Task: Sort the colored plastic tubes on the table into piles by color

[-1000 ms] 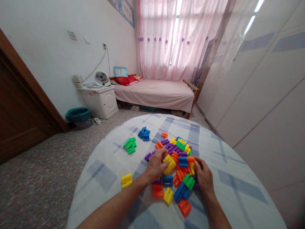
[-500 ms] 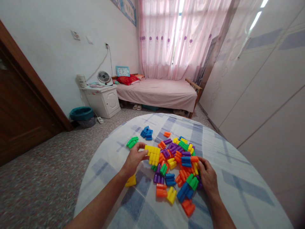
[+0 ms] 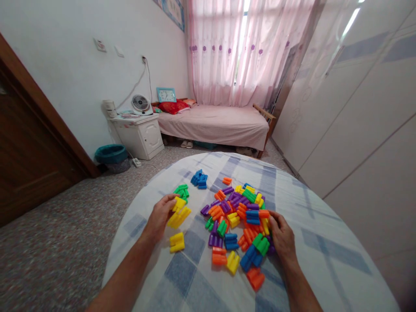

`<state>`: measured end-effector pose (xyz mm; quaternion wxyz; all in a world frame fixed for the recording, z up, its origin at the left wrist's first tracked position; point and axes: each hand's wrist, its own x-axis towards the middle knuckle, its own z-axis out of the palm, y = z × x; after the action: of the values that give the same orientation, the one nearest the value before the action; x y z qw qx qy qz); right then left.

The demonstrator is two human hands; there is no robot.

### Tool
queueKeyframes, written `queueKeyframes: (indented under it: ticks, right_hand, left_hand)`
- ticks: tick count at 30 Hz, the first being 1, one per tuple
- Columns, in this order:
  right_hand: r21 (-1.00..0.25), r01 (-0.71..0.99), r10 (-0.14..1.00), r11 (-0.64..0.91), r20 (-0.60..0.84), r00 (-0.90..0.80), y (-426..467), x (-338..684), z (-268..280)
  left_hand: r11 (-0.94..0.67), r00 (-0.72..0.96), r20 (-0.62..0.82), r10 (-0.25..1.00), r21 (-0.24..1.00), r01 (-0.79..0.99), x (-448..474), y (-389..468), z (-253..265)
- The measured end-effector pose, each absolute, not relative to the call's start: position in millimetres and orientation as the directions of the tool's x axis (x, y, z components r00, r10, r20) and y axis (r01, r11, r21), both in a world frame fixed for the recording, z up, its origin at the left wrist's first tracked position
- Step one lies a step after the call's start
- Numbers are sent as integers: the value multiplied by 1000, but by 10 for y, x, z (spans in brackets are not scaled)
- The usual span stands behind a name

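Note:
My left hand [image 3: 159,216] is closed on yellow building blocks [image 3: 179,217], plastic pieces made of joined rounded tubes, at the left of the table. Just below it lies another yellow block [image 3: 177,242]. Beyond its fingertips sit several green blocks [image 3: 182,191]. My right hand [image 3: 283,236] is at the right edge of a mixed pile, its thumb and fingers pinching the end of an orange block [image 3: 264,214]. A blue block [image 3: 252,217] adjoins that orange one. The right hand's lower fingers are partly hidden, near a green block [image 3: 261,244] and purple pieces.
The blocks lie on a round table with a checked cloth [image 3: 143,264]. Blue blocks [image 3: 199,179] form a small group at the back. The pile also has purple blocks [image 3: 238,200]. Beyond stand a bed [image 3: 217,123], a white cabinet [image 3: 143,136] and a teal-lined bin [image 3: 112,154].
My left hand has moved left and toward me with the yellow blocks, away from the pile to near the lone yellow block. My right hand stays nearly in place.

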<state>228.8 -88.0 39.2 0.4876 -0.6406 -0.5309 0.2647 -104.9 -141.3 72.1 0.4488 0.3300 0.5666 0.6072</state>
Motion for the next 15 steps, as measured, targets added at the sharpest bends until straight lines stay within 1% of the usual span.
queueKeyframes:
  ticks: [2, 4, 6, 9, 11, 15]
  right_hand:
    - [-912, 409, 938, 38, 173, 299, -885, 2285, 399]
    - [-916, 400, 938, 40, 172, 300, -888, 2283, 399]
    - [-915, 402, 937, 42, 175, 301, -889, 2284, 391]
    - [-910, 414, 935, 31, 173, 310, -881, 2296, 367]
    - [-905, 423, 935, 31, 176, 307, -871, 2307, 349]
    - [-894, 445, 938, 54, 199, 285, -853, 2325, 327]
  left_hand:
    - [93, -441, -157, 884, 982, -162, -1190, -1472, 641]
    - [164, -467, -210, 859, 977, -138, -1252, -1502, 546]
    - [198, -487, -221, 845, 975, -98, -1247, -1500, 461]
    - [126, -515, -107, 850, 992, 2, -1193, -1471, 387]
    - [77, -494, -33, 869, 995, 68, -1171, -1459, 368]
    - [75, -434, 31, 900, 971, 226, -1196, -1465, 335]
